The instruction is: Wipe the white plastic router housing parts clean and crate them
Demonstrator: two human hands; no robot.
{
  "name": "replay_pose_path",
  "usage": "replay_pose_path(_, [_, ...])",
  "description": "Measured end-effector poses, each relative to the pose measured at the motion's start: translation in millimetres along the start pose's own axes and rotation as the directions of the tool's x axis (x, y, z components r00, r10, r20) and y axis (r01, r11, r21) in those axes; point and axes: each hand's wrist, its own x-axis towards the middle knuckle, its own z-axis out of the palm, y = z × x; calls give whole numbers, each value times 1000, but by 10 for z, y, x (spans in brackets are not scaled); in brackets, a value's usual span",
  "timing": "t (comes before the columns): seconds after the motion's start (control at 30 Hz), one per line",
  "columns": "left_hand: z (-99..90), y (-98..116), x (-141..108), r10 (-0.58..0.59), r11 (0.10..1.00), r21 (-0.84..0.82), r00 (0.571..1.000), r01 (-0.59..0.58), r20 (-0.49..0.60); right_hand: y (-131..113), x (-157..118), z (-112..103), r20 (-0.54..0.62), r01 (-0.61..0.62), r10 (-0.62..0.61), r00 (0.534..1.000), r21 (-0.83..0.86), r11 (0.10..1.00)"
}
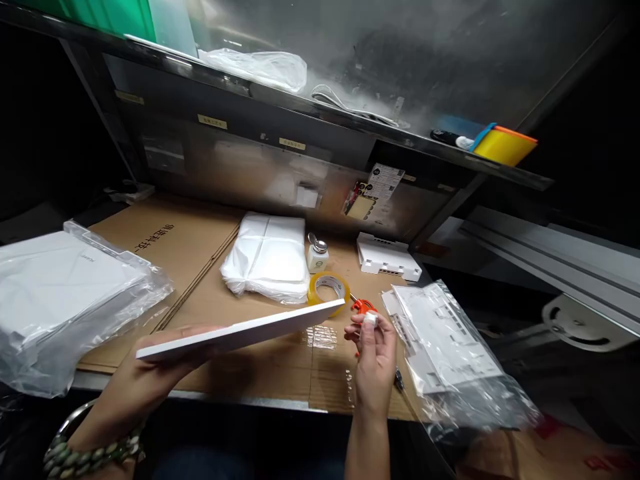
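My left hand [165, 377] grips a flat white panel [250, 332], held nearly edge-on above the cardboard so that its thin rim faces me. Between the thumb and fingers of my right hand [373, 350] is a small white wad [371, 319], too small to tell its material. Just behind that hand lie red-handled scissors [363, 305], partly hidden by the fingers. A roll of clear yellowish tape [345, 288] is beyond the panel's right end. Behind the tape stands a small white pump bottle [317, 256] with a metal top.
Cardboard sheets [200, 227] cover the bench. A stack of white bags [270, 257] sits mid-bench, and bagged white panels [70, 280] lie left. To the right are a white slotted housing [387, 258] and bagged white parts [445, 340]. A metal shelf [350, 120] overhangs the back.
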Motion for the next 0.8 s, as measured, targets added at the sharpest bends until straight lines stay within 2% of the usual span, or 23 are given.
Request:
replay_pose_path(0.07, [-12,36,68,7,998,-55,995,-1,102,-35,-6,-28,-6,-24,24,1000,5,1000])
replay_pose_path(0.13, [-45,43,122,-62,992,-100,993,72,103,-59,-20,-40,-20,-39,39,999,8,999])
replay_pose_path(0.2, [-76,43,140,-78,994,-72,991,86,106,-69,-27,-43,-34,-51,51,998,19,999])
replay_pose_path(0.3, [-92,63,122,-21,999,38,989,15,144,-87,-25,-37,-58,-58,60,997,30,998])
replay_pose_path(0.4, [-81,105,98,16,996,80,986,-29,163,-145,-62,-5,-61,-51,52,997,13,999])
replay_pose_path(0.6, [-75,171,96,76,987,126,983,-98,169,-283,-164,142,56,109,-106,993,-48,993])
replay_pose_path(0.7, [-70,211,93,126,980,135,983,-143,132,-251,118,290,138,182,-152,979,-241,953])
replay_pose_path(0.8, [-50,255,55,211,950,223,976,-218,56,-155,699,534,246,242,-131,960,-503,829])
